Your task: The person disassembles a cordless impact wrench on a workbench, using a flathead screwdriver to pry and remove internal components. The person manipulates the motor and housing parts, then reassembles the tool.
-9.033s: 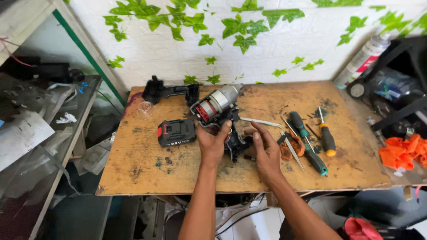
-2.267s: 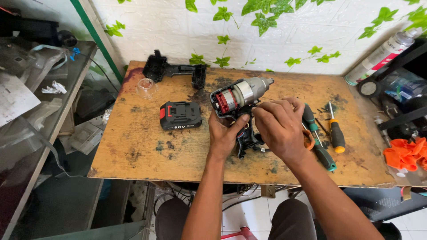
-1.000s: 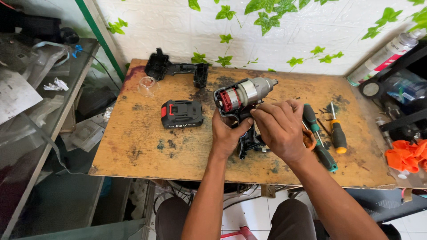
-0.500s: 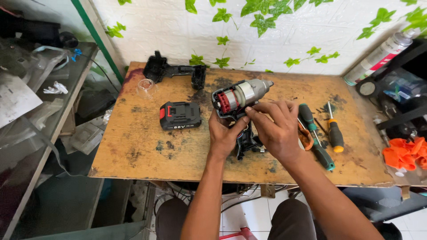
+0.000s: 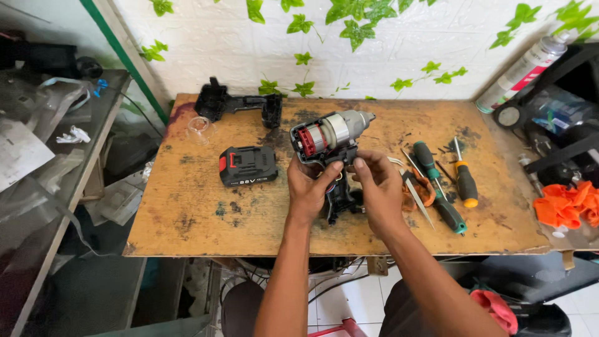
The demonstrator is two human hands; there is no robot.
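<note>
White textured wall with green leaf vines behind a worn, stained wooden tabletop (image 5: 187, 212). Near its middle lies an opened cordless drill with a black half-shell, exposed red-and-silver motor and grey metal nose (image 5: 331, 140), nose pointing right and away. Left hand (image 5: 310, 190) grips the drill's black handle from the left, thumb up beside the motor housing. Right hand (image 5: 377, 190) closed on the same handle from the right, fingertips (image 5: 362, 165) pressed just under the motor. Both hands clamped on the drill, nearly touching each other. Left of the drill, apart from it: black rectangular battery pack with red trim (image 5: 248, 166), lying flat. Farther back, near the wall: detached black plastic drill housing half (image 5: 240, 107), with a small clear plastic cup (image 5: 201, 130) just beside it. Right of the hands: green-handled screwdriver (image 5: 437, 187), orange-handled screwdriver (image 5: 465, 181), both lying lengthwise. Right edge: crumpled orange cloth (image 5: 564, 206). Spray can with white body (image 5: 521, 68) leans at the upper right.
</note>
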